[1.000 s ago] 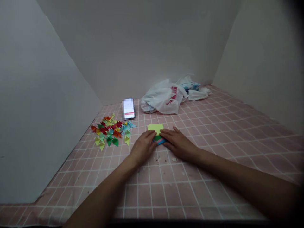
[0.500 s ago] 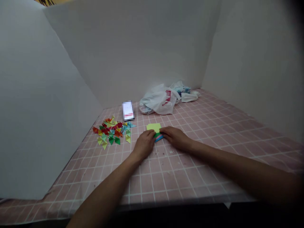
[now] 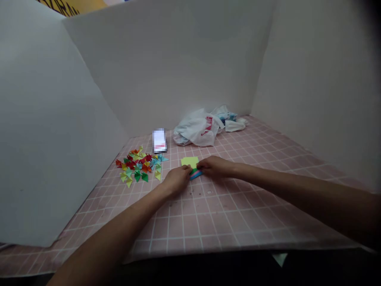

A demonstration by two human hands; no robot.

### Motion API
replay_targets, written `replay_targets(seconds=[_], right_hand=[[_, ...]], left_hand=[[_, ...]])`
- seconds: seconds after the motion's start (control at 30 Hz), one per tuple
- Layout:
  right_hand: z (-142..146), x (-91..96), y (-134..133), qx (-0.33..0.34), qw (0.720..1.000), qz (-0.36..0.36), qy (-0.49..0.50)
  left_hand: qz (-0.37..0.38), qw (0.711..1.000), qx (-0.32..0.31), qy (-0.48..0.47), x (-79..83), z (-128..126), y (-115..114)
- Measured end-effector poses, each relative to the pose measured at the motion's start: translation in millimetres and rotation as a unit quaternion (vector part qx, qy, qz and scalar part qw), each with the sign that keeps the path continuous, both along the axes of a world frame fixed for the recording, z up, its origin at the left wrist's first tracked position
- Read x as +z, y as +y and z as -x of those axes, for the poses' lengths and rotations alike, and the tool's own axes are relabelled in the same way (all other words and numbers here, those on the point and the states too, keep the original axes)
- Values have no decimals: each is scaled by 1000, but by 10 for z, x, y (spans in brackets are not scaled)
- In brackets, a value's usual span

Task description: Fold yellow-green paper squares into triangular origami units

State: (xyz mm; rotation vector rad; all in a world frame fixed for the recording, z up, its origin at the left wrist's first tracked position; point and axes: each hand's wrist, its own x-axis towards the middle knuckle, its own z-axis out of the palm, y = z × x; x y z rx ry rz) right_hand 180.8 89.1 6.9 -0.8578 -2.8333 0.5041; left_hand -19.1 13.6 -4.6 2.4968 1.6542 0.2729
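Note:
A small stack of square coloured paper (image 3: 189,161) lies on the checked cloth, yellow-green on top, with green, pink and blue edges showing at its near side. My left hand (image 3: 177,178) pinches at the stack's near left side, fingers pressed together. From the right, my right hand (image 3: 213,167) closes its fingertips on the paper's right edge. Which sheet each hand grips is too small to make out. Left of my hands lies a pile of folded paper pieces (image 3: 138,165) in red, orange, yellow, green and light blue.
Behind the paper pieces a phone (image 3: 160,141) leans with its screen lit and blurred. A white plastic bag (image 3: 195,129) and a blue-white packet (image 3: 226,116) lie at the back. White panels (image 3: 166,59) enclose the pink checked tablecloth (image 3: 268,159). Small scraps (image 3: 210,192) lie nearer me.
The view has shifted a little. Both hands stay at the paper stack, their fingertips slightly closer together over the green strip.

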Motion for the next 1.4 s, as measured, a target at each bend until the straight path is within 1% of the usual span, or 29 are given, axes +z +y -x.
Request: replay_targets(seconds=[0.1, 0.23, 0.27, 0.3, 0.37, 0.47, 0.57, 0.63, 0.7, 0.77, 0.83, 0.97, 1.03, 1.1, 1.13, 1.17, 1.2, 1.27, 1.33, 1.4], right_hand=[[46, -46, 86, 2, 1000, -16, 18], [78, -146, 189, 22, 998, -27, 48], [74, -164, 211, 29, 998, -26, 53], [66, -178, 230, 36, 997, -24, 58], [46, -199, 259, 43, 997, -23, 64], [23, -228, 295, 54, 995, -23, 80], [18, -262, 336, 53, 992, -1, 113], [22, -276, 361, 55, 991, 16, 122], [26, -278, 375, 60, 990, 31, 124], [27, -273, 376, 51, 988, 41, 138], [27, -271, 372, 51, 987, 46, 146], [21, -292, 361, 52, 985, 46, 157], [16, -307, 351, 51, 984, 46, 163], [11, -316, 338, 48, 984, 46, 167], [7, -319, 332, 47, 984, 45, 168], [4, -322, 327, 48, 983, 44, 169], [0, -324, 325, 49, 983, 44, 171], [-7, -333, 329, 54, 982, 44, 175], [-12, -346, 340, 58, 981, 45, 178], [-14, -361, 354, 61, 980, 46, 184]], left_hand=[[21, 1000, -10, 10, 33, 4, -60], [41, 999, -16, 14, 86, 39, -112], [43, 999, -17, 8, 104, 56, -97], [45, 999, -23, -18, 119, 73, -68], [39, 998, -22, -33, 130, 99, 21], [12, 998, -3, -57, 80, 94, 184], [-16, 996, 23, -87, -16, 60, 307], [-23, 993, 29, -109, -70, 53, 351], [-25, 990, 32, -132, -107, 70, 369], [-28, 986, 35, -161, -135, 99, 371], [-34, 983, 28, -181, -166, 117, 363], [-52, 981, 20, -186, -231, 88, 336], [-51, 981, 16, -189, -217, 83, 334], [-56, 980, 23, -189, -138, 151, 358], [-72, 980, 42, -182, -76, 226, 382], [-99, 978, 79, -165, -6, 329, 413], [-133, 973, 132, -136, 65, 454, 450], [-183, 951, 243, -50, 174, 732, 530], [-158, 939, 305, 25, 207, 971, 598], [-135, 943, 304, 37, 168, 1106, 641]])
